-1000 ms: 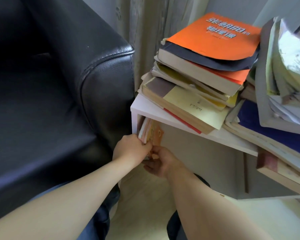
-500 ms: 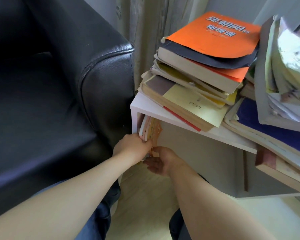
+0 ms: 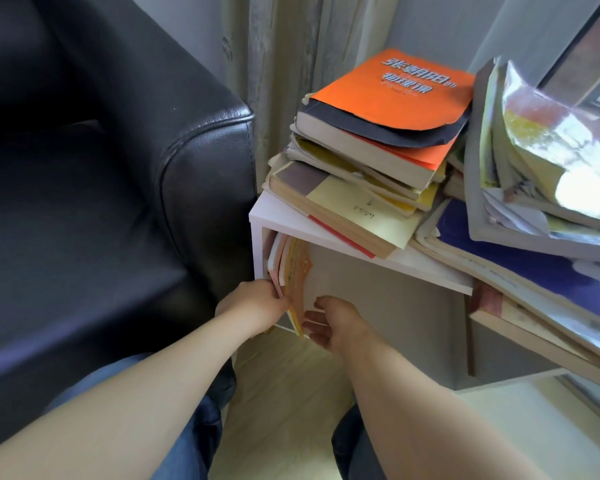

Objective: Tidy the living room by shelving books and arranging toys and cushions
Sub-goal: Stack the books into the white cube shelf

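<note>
A white shelf unit stands beside a black sofa. In its lower compartment a few thin books stand upright against the left wall, the outermost with an orange and yellow cover. My left hand grips the front edges of these books, with the fingertips curled onto them. My right hand is just to the right of the orange book, palm turned toward it and fingers loosely bent, and holds nothing. On top of the shelf lies a stack of books with an orange book uppermost.
The black leather sofa fills the left. A leaning pile of magazines and papers overhangs the shelf on the right. A curtain hangs behind. Pale wood floor shows between my knees.
The orange book now stands more upright and further inside the compartment. My right hand has come off its lower edge and moved slightly right. My left hand keeps its grip.
</note>
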Tool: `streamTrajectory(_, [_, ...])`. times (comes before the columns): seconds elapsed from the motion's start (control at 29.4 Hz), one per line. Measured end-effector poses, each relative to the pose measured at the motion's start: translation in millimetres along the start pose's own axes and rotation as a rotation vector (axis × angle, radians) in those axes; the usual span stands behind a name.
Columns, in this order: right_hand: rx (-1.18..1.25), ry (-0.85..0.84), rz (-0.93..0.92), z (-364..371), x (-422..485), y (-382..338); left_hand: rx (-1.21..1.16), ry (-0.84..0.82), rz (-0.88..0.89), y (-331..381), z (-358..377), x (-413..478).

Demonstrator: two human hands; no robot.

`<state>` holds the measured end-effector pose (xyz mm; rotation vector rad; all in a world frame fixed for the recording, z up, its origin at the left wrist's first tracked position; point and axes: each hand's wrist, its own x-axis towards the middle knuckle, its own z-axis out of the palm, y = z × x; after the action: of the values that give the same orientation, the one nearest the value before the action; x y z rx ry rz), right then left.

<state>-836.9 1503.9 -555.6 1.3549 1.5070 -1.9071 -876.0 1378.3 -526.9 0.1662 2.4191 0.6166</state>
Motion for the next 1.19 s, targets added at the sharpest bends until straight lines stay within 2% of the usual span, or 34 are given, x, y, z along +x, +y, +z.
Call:
streamTrajectory(0.2, [-0.089, -0.010, -0.085, -9.1, -23.2, 2.7, 0.015, 0.035, 0.003, -5.6, -5.0, -17.6])
streamTrajectory(0.34, [-0.260, 0.060, -0.247, -20.9, -46.6, -0.6, -0.175, 0.032, 0.078, -9.8, -13.9, -38.8])
streamTrajectory(0.48, [-0.341, 0.080, -0.328, -26.8, -79.7, 2.2, -0.131, 0.079, 0.187, -4.2, -29.4, -62.8])
streamTrajectory(0.65, [-0.402, 0.087, -0.536, -42.3, -141.6, -9.1, -0.089, 0.138, 0.350, 31.7, -52.8, -111.9])
streamTrajectory(0.85, [-0.418, 0.078, -0.683, -66.3, -198.7, -37.8, -0.047, 0.159, 0.462, 69.5, -78.3, -152.5])
streamTrajectory(0.99, [-0.343, 0.136, -0.796, -95.2, -242.1, -64.8, -0.017, 0.216, 0.546, 111.1, -109.3, -181.3])
streamTrajectory(1.19, [-0.352, 0.285, -0.842, -130.5, -249.3, -89.3, 0.075, 0.233, 0.546, 154.8, -129.2, -186.1])
